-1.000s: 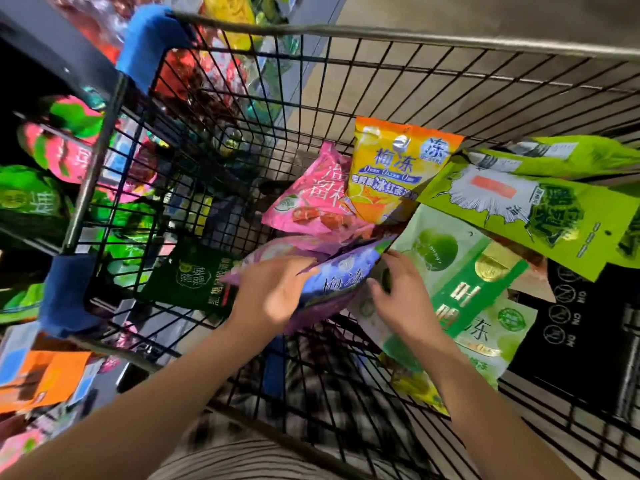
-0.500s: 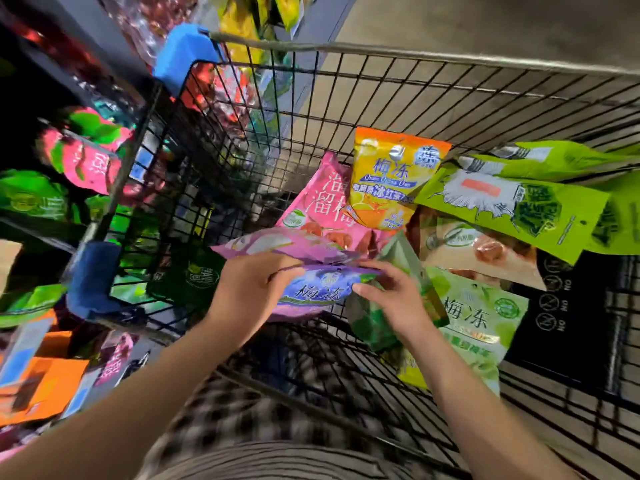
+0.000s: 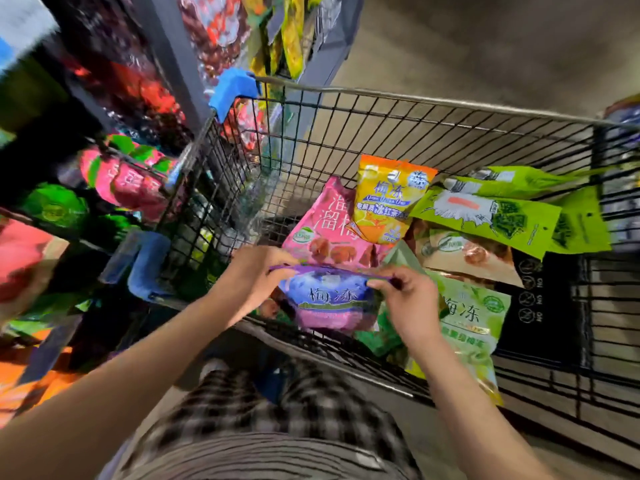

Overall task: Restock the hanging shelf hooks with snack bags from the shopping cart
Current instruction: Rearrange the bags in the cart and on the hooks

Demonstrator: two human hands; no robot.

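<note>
You pinch the purple snack bag by its top edge, left hand at one corner and right hand at the other, fingers curled. It hangs flat and upright over the shopping cart's near rim, likely to square it for the stocked shelf on your left. The cart holds a pink bag, an orange bag and several green bags.

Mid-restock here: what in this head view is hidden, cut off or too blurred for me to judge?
Head view only.
- hanging shelf: motion blur; free hooks cannot be told.
- purple bag: top edge covered by left hand and right hand; hang hole, and whether it is one bag, unclear.
- cart: lower bags hidden under top ones; right side cut off by the frame edge.
</note>
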